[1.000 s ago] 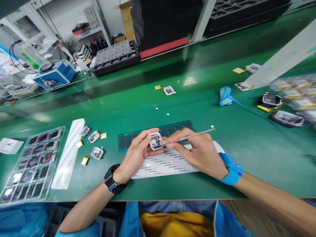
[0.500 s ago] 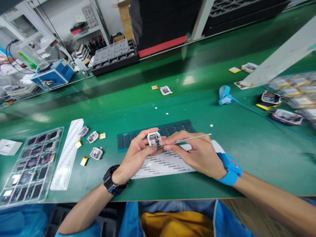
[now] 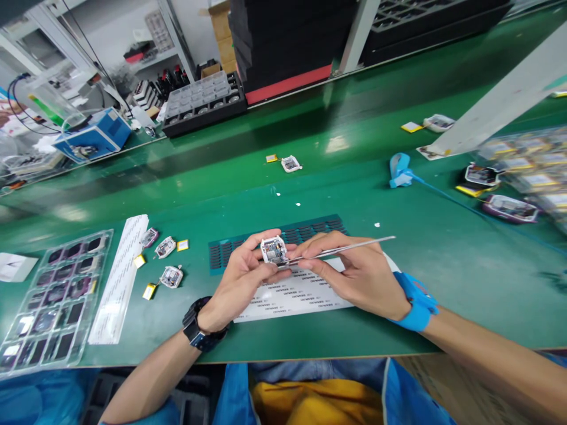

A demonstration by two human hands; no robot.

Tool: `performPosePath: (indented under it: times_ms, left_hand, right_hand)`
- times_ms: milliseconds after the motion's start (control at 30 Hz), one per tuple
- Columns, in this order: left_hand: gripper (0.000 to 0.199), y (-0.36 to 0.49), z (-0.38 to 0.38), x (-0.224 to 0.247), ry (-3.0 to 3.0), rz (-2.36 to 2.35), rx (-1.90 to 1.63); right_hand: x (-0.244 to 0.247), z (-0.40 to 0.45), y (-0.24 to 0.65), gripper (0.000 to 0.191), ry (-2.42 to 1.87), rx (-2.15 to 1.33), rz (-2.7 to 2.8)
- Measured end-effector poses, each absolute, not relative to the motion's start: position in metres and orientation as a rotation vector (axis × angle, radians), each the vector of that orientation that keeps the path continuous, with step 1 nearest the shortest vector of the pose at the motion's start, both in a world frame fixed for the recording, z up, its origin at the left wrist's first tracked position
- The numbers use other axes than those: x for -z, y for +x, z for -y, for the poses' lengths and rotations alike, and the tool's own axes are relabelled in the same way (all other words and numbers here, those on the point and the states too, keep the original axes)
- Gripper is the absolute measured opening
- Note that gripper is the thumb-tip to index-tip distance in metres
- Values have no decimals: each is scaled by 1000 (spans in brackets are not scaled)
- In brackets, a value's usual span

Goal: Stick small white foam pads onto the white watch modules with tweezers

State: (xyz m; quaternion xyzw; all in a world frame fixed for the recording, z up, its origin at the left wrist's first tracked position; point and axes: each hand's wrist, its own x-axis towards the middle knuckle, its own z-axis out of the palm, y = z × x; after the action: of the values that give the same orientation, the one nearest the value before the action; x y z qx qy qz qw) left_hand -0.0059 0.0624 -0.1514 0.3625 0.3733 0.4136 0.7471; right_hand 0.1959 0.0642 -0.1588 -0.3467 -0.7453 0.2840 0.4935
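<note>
An open white watch case (image 3: 274, 251) with its circuit board showing is pinched in my left hand (image 3: 243, 268), raised over the bench. My right hand (image 3: 349, 268) grips a pair of thin metal tweezers (image 3: 354, 245). Their tip reaches the lower right edge of the case, where my fingers partly hide it. Beneath both hands lies a white printed sheet (image 3: 296, 295). Just behind them is a dark teal mat (image 3: 321, 227) with rows of small dark strips.
To the left are a clear tray (image 3: 82, 301) of dark screens, a white strip (image 3: 119, 277) and several open cases (image 3: 171, 276) with yellow batteries. A blue strap (image 3: 401, 171) with a cord, a white post (image 3: 491, 94) and a tray of batteries (image 3: 531, 162) stand right.
My right hand and the tweezers have shifted slightly to the right, their back end reaching further out. The case in my left hand has turned a little. The view has moved slightly.
</note>
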Motion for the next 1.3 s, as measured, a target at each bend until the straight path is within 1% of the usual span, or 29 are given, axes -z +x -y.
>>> performPosePath:
  times_ms: [267, 433, 567, 667, 800, 1033, 1167, 1300]
  left_hand:
    - [45, -4, -62, 151, 861, -798, -950]
    - [45, -6, -62, 154, 869, -814, -935]
    - [45, -6, -63, 154, 853, -807, -930]
    - [43, -6, -63, 151, 806, -778, -924]
    - [48, -6, -64, 150, 761, -720, -920]
    - [45, -7, -64, 153, 777, -696, -932]
    - [44, -6, -64, 153, 814, -701, -924]
    - [47, -7, -64, 153, 868, -704, -933]
  right_hand:
    - [153, -65, 195, 8, -740, -614, 1883]
    - [156, -64, 196, 2, -765, -656, 1831]
    - [156, -64, 195, 4, -760, -635, 1822]
    - [154, -64, 194, 9, -797, -626, 1813]
    - [153, -65, 192, 14, -837, -625, 1741]
    - [151, -64, 190, 11, -793, -538, 1772]
    - [151, -63, 188, 7, -751, -595, 1752]
    - [148, -65, 189, 7, -761, -689, 1737]
